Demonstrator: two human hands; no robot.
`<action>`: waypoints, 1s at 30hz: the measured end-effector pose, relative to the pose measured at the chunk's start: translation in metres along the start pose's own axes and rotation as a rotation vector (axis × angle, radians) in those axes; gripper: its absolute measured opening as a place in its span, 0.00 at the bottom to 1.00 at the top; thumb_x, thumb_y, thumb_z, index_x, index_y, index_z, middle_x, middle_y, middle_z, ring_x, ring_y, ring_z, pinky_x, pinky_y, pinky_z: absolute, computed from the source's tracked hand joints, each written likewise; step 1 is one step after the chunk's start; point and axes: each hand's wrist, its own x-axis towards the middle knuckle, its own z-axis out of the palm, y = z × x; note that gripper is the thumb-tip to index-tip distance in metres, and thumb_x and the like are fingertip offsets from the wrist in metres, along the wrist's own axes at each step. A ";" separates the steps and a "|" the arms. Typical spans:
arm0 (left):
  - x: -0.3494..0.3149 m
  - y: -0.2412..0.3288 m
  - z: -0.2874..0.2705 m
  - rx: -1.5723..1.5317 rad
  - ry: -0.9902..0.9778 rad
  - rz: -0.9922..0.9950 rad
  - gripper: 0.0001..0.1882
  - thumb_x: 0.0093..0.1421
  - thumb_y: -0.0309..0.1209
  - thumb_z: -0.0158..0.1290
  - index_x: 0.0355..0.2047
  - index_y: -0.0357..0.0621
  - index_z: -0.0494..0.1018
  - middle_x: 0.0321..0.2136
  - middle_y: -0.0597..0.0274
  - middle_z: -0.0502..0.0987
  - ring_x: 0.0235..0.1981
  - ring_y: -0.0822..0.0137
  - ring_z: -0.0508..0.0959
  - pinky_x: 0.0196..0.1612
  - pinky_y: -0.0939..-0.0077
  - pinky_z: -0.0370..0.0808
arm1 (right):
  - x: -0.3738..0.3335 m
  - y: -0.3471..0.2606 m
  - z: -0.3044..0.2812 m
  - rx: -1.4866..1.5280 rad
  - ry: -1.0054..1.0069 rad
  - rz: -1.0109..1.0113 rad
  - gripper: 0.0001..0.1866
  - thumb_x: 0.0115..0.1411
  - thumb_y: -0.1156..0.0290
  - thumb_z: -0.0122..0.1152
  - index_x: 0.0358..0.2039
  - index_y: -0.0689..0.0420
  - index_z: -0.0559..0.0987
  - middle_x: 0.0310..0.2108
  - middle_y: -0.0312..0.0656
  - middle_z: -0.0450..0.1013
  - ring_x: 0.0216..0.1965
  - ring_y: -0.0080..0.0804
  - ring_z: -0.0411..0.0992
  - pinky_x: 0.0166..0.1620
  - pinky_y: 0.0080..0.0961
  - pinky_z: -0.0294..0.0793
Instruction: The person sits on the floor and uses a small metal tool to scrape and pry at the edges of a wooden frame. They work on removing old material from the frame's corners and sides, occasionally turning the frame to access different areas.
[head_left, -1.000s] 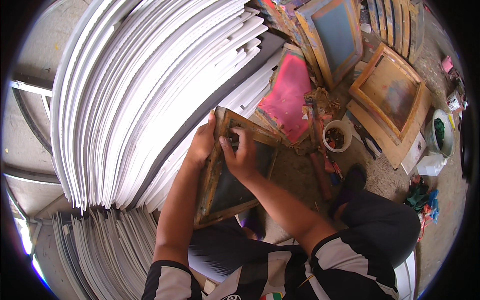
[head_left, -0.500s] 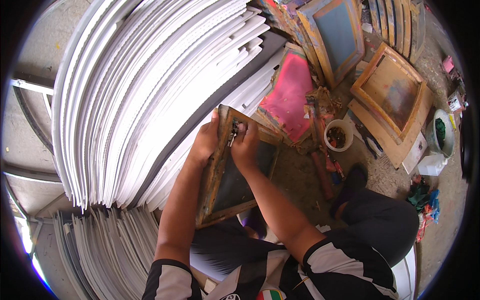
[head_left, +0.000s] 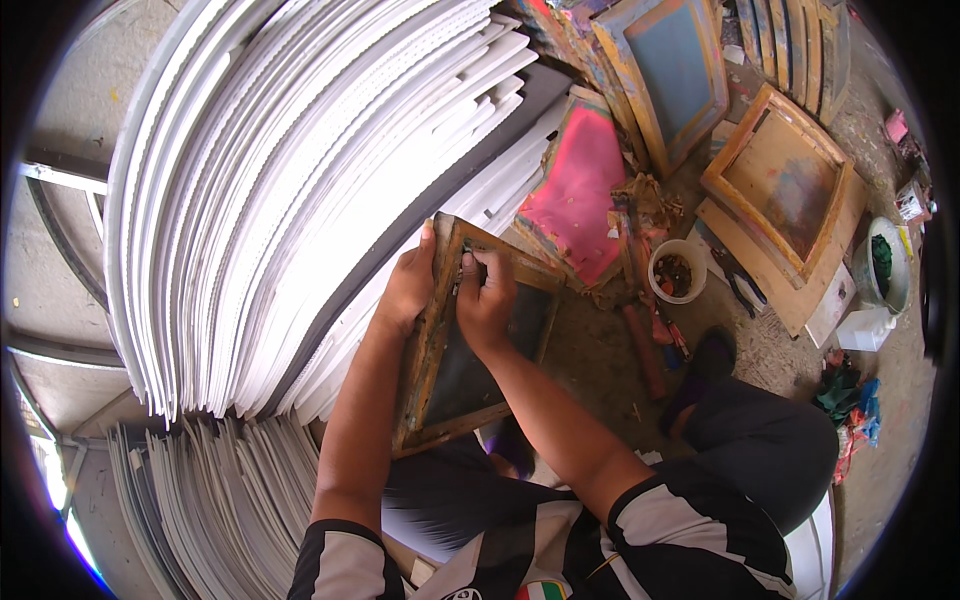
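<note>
A wooden screen-printing frame (head_left: 432, 352) with dark grey mesh leans tilted over my left leg. My left hand (head_left: 410, 285) is closed round its left side bar, the thumb up near the top corner. Inside the upper left corner of the frame, my right hand (head_left: 487, 300) is closed in a pinch, fingertips against the inner edge of the wood. Small dark and whitish bits show by those fingertips, too small to name; the fingers hide what they hold.
Tall stacks of white sheets (head_left: 300, 190) rise at the left. Ahead stand a pink-stained screen (head_left: 580, 190) and a blue-meshed one (head_left: 672, 75). On the floor to the right are a white tub (head_left: 692, 256), pliers (head_left: 738, 283), another wooden frame (head_left: 720, 165) and a bucket (head_left: 893, 262).
My right hand has shifted slightly at the frame's corner, and fewer light bits show by its fingers. My left hand and the frame have hardly moved.
</note>
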 end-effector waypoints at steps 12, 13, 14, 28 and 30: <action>0.001 -0.002 0.000 0.007 -0.031 0.012 0.46 0.73 0.65 0.32 0.47 0.26 0.78 0.41 0.41 0.82 0.46 0.57 0.77 0.57 0.65 0.69 | 0.009 0.012 -0.007 0.194 -0.006 0.201 0.06 0.70 0.73 0.57 0.36 0.62 0.75 0.29 0.45 0.72 0.32 0.37 0.70 0.39 0.33 0.71; 0.000 -0.001 0.001 0.017 -0.027 0.021 0.47 0.72 0.65 0.32 0.47 0.26 0.78 0.41 0.41 0.82 0.46 0.57 0.77 0.57 0.65 0.69 | 0.013 0.013 -0.013 0.131 -0.011 0.121 0.06 0.70 0.72 0.57 0.36 0.62 0.75 0.29 0.45 0.72 0.32 0.37 0.70 0.39 0.32 0.71; -0.002 0.001 0.003 0.017 -0.025 0.014 0.47 0.72 0.65 0.32 0.47 0.26 0.78 0.42 0.41 0.82 0.46 0.57 0.77 0.58 0.65 0.69 | 0.016 0.015 -0.018 0.069 -0.015 0.040 0.06 0.70 0.72 0.57 0.36 0.62 0.75 0.28 0.44 0.72 0.32 0.36 0.70 0.39 0.31 0.71; 0.007 -0.008 0.000 0.071 0.005 0.008 0.45 0.73 0.63 0.31 0.49 0.27 0.78 0.43 0.40 0.82 0.47 0.56 0.78 0.58 0.65 0.69 | 0.021 -0.004 -0.018 0.045 -0.112 -0.034 0.15 0.68 0.70 0.60 0.51 0.64 0.74 0.41 0.53 0.74 0.41 0.49 0.74 0.45 0.41 0.74; 0.003 -0.002 0.003 0.027 -0.002 0.015 0.45 0.74 0.63 0.31 0.49 0.27 0.78 0.42 0.40 0.82 0.47 0.56 0.78 0.58 0.65 0.69 | 0.019 -0.002 -0.011 0.018 -0.056 -0.092 0.14 0.68 0.70 0.60 0.50 0.64 0.75 0.39 0.51 0.73 0.39 0.50 0.73 0.44 0.41 0.73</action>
